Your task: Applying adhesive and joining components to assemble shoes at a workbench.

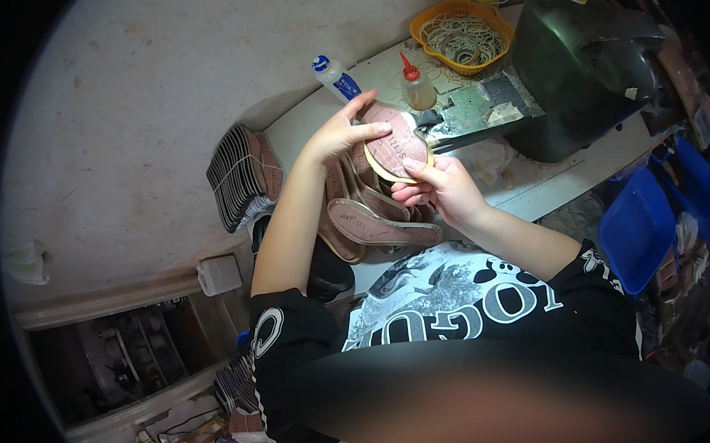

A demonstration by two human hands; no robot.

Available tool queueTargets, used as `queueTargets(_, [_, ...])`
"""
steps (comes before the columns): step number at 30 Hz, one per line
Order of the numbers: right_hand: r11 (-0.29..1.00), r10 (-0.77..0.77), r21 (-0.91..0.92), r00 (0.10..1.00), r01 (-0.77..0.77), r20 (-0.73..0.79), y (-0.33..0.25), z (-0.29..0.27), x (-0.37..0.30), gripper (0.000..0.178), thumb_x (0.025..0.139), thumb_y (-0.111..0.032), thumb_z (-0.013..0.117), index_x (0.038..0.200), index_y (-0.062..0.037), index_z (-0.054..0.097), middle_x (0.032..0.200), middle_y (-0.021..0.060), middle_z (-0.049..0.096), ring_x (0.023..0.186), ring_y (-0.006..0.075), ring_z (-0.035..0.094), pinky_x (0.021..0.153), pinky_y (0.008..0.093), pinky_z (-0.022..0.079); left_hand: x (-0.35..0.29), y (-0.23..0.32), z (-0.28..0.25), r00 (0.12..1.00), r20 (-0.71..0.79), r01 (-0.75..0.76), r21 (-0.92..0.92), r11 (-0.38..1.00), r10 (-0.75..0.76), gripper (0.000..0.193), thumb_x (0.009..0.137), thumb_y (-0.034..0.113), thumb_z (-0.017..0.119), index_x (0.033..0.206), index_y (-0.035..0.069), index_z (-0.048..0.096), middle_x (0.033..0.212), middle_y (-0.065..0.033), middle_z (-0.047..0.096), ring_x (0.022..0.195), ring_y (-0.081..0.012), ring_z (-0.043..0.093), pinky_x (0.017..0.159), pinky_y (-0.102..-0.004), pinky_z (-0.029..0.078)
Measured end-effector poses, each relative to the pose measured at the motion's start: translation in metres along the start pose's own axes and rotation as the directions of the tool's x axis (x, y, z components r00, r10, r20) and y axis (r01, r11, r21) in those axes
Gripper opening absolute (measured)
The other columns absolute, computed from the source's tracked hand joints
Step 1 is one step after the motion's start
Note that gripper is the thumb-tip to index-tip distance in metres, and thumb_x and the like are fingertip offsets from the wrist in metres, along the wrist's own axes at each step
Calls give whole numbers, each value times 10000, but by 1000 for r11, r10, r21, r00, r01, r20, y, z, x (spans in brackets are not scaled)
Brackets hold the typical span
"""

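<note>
The sole-shaped piece (pixel 394 136), pinkish brown with a pale yellow edge, is held up between both hands over the counter (pixel 563 181), in front of the red-tipped bottle. The left hand (pixel 335 137) grasps its left side, the thumb laid flat on the upper face and the forefinger stretched out along the far side. The right hand (pixel 450 190) has its grip closed on the near right edge, thumb on top and curled fingers below.

Beneath the hands, more pinkish pieces (pixel 383 223) lie in a loose, overlapping heap toward the counter's near edge. At its left end, against the wall, stands a bundle (pixel 234 180) of layered pieces tied with string. Along the far edge are a clear bottle (pixel 337 78) with a blue cap, the red-tipped bottle (pixel 417 91) and, farther right, an orange basket (pixel 461 67) filled with pale loops (pixel 458 40). A greenish plate (pixel 479 108) sits beside a large dark machine (pixel 567 80) toward the right end. Past the near right corner are blue trays (pixel 638 230).
</note>
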State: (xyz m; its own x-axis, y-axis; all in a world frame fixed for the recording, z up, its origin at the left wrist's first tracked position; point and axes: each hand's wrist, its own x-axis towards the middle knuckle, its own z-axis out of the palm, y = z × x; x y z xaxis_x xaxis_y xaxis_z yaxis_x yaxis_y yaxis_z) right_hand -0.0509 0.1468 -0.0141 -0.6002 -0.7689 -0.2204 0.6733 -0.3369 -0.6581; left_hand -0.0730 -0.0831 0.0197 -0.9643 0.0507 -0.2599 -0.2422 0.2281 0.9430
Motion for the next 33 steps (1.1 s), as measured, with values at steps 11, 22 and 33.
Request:
queueTargets(11, [999, 18, -45, 998, -20, -52, -15, -5, 6, 375, 958, -310, 529, 998, 53, 611, 822, 153, 684, 681, 177, 682, 625, 273, 566, 9, 35, -14, 925, 346, 5, 401, 916, -156, 541, 729, 297, 799, 1133, 51, 536, 1031, -29, 571, 981, -125, 508, 857, -268, 416])
queueTargets(22, [994, -31, -106, 995, 21, -90, -16, 2, 8, 399, 947, -341, 549, 994, 48, 625, 855, 142, 687, 719, 173, 691, 631, 252, 562, -25, 22, 6, 983, 122, 106, 226, 968, -136, 459, 806, 399, 732, 1006, 36, 535, 849, -4, 531, 780, -84, 471, 662, -229, 394])
queueTargets(33, [983, -46, -181, 992, 24, -120, -13, 0, 5, 342, 915, -357, 597, 864, -23, 645, 735, 65, 672, 604, 91, 642, 543, 182, 494, -36, 27, 23, 969, 37, 216, 360, 908, -245, 470, 775, 501, 727, 741, 44, 621, 629, -1, 573, 541, -54, 481, 469, -221, 361])
